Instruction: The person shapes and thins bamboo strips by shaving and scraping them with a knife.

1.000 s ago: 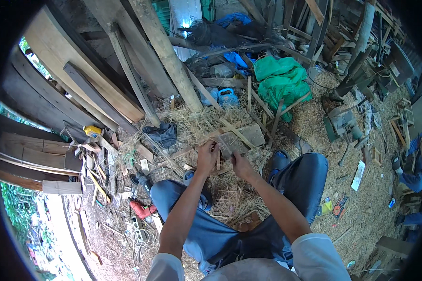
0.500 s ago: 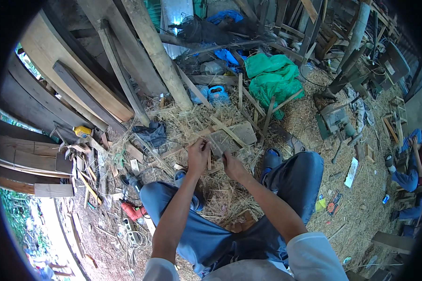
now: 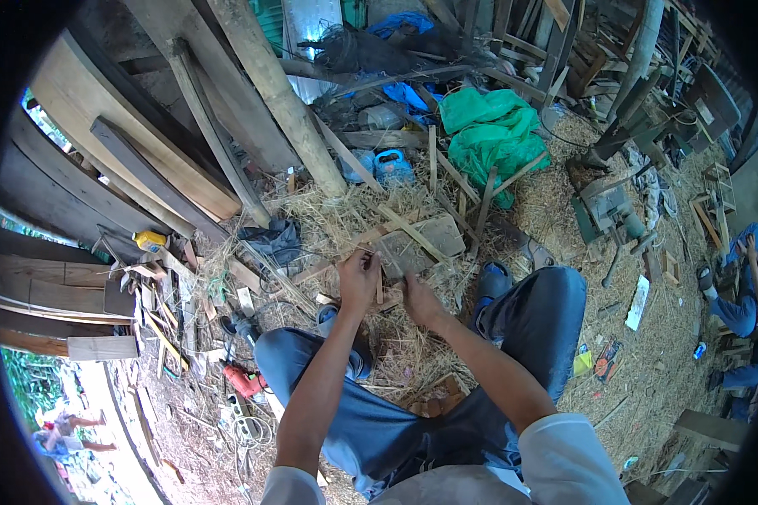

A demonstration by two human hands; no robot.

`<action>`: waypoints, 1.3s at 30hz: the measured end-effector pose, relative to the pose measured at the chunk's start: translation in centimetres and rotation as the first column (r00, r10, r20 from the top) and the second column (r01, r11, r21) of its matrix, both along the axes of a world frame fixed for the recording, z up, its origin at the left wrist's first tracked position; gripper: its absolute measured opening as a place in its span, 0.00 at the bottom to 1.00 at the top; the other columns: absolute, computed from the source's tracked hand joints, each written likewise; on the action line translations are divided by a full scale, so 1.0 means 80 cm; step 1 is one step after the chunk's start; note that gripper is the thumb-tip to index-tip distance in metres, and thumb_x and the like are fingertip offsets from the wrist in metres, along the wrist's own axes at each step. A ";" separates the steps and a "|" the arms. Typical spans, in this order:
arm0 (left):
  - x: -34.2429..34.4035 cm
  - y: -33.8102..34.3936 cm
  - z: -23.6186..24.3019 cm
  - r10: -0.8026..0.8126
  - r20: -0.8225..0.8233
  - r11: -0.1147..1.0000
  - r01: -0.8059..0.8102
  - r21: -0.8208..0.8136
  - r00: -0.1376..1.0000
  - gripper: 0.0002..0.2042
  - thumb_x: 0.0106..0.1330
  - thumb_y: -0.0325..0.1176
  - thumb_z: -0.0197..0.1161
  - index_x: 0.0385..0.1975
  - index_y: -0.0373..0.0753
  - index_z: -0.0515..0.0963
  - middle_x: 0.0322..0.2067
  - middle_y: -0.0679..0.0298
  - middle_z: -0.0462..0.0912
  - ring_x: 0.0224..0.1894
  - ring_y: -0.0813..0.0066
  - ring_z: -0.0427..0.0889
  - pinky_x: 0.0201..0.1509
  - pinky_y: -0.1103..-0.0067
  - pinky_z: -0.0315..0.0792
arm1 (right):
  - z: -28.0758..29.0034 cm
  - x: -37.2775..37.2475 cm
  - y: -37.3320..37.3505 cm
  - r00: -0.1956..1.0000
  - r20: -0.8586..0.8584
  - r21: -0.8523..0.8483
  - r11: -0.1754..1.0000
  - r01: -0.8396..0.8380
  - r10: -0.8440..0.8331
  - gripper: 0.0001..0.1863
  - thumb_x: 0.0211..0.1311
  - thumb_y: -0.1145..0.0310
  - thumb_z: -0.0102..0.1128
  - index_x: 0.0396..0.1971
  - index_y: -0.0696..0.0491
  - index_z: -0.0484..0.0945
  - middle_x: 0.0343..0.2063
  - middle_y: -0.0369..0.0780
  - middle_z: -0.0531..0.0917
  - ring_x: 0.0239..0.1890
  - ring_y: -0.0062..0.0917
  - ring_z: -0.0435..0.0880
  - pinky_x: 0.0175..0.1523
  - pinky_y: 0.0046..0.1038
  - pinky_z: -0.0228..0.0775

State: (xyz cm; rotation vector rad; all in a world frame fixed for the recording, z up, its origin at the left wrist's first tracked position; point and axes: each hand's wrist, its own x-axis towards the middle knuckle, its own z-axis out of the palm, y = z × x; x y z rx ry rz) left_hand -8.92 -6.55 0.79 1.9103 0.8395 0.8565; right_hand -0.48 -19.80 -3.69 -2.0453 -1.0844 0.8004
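**Where two hands meet one board: an oblique long axis**

Although both hands lie at the grey wooden board (image 3: 406,252), they stand differently to it. The board rests amid straw-like shavings beyond the seated person's feet, its long axis running from near left to far right. From the left hand (image 3: 359,278), at the near-left end, it extends rightward and away; from the right hand (image 3: 423,301), at the near long edge, it lies directly ahead. The left hand is thus closer to the end, the right to the side. Left thumb and fingertips are drawn together in a pinch; whether anything lies between them cannot be told. The right fingers are partly hidden, so their grip is likewise uncertain. A pale wooden strip (image 3: 413,232) crosses the board diagonally. Beyond the board, to its right, lies green sheeting (image 3: 493,135); beyond it, to its left, a blue jug (image 3: 393,168). Nearer the person and well left of the board is a red power tool (image 3: 244,380).
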 end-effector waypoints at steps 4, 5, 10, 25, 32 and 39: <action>0.011 -0.011 0.016 0.010 -0.072 1.000 -0.011 -0.012 0.997 0.06 0.58 0.27 0.62 0.29 0.30 0.76 0.20 0.52 0.79 0.20 0.64 0.77 0.27 0.74 0.70 | -0.002 0.002 0.002 1.000 0.003 0.104 0.995 -0.002 0.002 0.18 0.62 0.72 0.42 0.51 0.61 0.57 0.23 0.59 0.78 0.28 0.56 0.77 0.33 0.51 0.68; 0.008 -0.005 0.011 0.013 -0.079 1.000 -0.014 -0.011 0.997 0.06 0.58 0.27 0.62 0.29 0.30 0.76 0.20 0.52 0.79 0.21 0.64 0.77 0.28 0.74 0.70 | -0.005 0.008 -0.003 0.999 -0.050 -0.061 0.998 -0.016 0.013 0.17 0.62 0.72 0.42 0.50 0.61 0.57 0.22 0.59 0.77 0.28 0.57 0.77 0.33 0.52 0.68; 0.008 -0.003 0.004 0.022 -0.073 1.000 -0.023 -0.002 0.997 0.07 0.58 0.27 0.62 0.29 0.29 0.76 0.20 0.53 0.79 0.22 0.66 0.77 0.28 0.75 0.69 | -0.019 -0.004 0.004 0.997 0.072 0.187 0.982 -0.015 0.001 0.12 0.65 0.68 0.43 0.44 0.58 0.59 0.24 0.60 0.77 0.29 0.57 0.77 0.33 0.51 0.67; 0.008 -0.004 0.008 0.029 0.040 0.996 -0.026 -0.080 0.999 0.08 0.60 0.29 0.62 0.28 0.29 0.77 0.20 0.54 0.80 0.21 0.72 0.77 0.28 0.76 0.70 | -0.024 0.002 -0.002 0.999 -0.042 0.074 0.997 -0.016 0.019 0.11 0.65 0.70 0.43 0.41 0.61 0.59 0.19 0.61 0.75 0.28 0.62 0.73 0.32 0.55 0.62; 0.001 -0.002 0.005 0.021 -0.141 0.999 -0.017 0.036 0.990 0.05 0.61 0.26 0.61 0.30 0.29 0.78 0.24 0.57 0.83 0.27 0.75 0.82 0.33 0.80 0.73 | -0.005 0.005 0.002 0.989 -0.139 -0.151 0.986 -0.074 0.053 0.19 0.58 0.73 0.48 0.48 0.61 0.58 0.29 0.62 0.77 0.36 0.58 0.76 0.40 0.52 0.66; 0.006 -0.002 0.007 0.038 -0.088 0.999 -0.037 0.014 0.995 0.07 0.58 0.28 0.63 0.27 0.29 0.76 0.20 0.52 0.79 0.20 0.65 0.76 0.28 0.75 0.69 | -0.015 0.008 -0.005 0.998 -0.015 0.044 0.997 -0.058 0.059 0.19 0.62 0.74 0.42 0.52 0.62 0.57 0.24 0.61 0.77 0.30 0.58 0.76 0.34 0.52 0.66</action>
